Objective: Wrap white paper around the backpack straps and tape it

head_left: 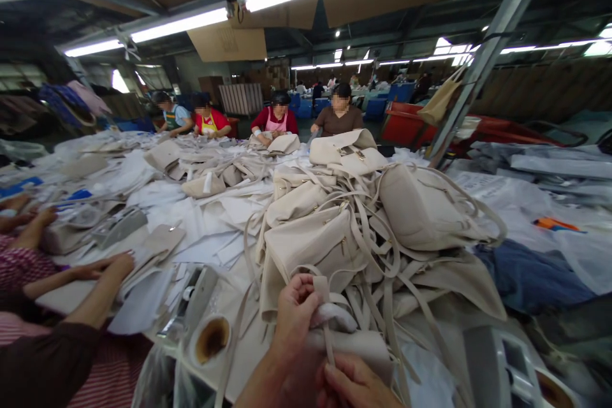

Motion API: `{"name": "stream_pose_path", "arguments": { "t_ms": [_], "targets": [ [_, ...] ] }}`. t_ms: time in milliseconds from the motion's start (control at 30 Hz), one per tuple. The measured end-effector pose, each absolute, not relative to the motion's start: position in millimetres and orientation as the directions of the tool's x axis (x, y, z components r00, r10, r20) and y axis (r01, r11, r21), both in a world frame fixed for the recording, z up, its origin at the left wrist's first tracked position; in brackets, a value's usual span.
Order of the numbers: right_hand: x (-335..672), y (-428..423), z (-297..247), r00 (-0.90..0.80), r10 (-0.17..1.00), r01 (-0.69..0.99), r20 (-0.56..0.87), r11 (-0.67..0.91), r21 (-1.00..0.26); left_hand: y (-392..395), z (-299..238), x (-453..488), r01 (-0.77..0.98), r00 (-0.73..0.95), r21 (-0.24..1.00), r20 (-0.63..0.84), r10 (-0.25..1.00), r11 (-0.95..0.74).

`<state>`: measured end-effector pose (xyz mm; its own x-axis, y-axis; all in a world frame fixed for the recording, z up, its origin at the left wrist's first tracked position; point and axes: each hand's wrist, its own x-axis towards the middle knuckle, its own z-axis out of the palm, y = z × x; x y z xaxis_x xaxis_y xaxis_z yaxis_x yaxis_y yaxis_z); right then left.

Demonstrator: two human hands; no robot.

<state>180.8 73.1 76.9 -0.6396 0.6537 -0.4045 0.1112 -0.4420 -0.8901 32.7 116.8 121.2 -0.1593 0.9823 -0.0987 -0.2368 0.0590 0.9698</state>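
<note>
Strap [328,339] in left hand [292,313], right hand [356,384]

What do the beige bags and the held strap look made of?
Piled beige bags: likely faux or real leather, matte and smooth, folding softly with cut edges. Thin beige strap pinched by the left hand and right hand: seemingly the same material, flat and limp.
</note>
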Motion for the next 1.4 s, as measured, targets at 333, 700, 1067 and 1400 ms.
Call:
{"name": "stream_pose_path", "arguments": {
  "t_ms": [333,700,1067,1400],
  "targets": [
    [181,85,89,-0.545,0.772,0.261,-0.327,-0.214,-0.941,52,116,41,0.456,0.001,0.821,0.386,0.923,-0.344],
    [199,86,104,-0.549,0.788,0.069,-0.278,-0.289,-0.955,64,144,53,-0.008,-0.144,0.984,0.177,0.974,-0.180],
    [203,89,106,-0.457,0.829,-0.031,-0.322,-0.377,-0.926,51,106,54,-0.446,-0.118,0.853,-0.355,0.928,0.270],
    [200,89,104,-0.417,0.864,-0.086,-0.283,-0.347,-0.934,55,123,56,-0.352,-0.027,0.843,-0.442,0.897,0.406]
  ]
}}
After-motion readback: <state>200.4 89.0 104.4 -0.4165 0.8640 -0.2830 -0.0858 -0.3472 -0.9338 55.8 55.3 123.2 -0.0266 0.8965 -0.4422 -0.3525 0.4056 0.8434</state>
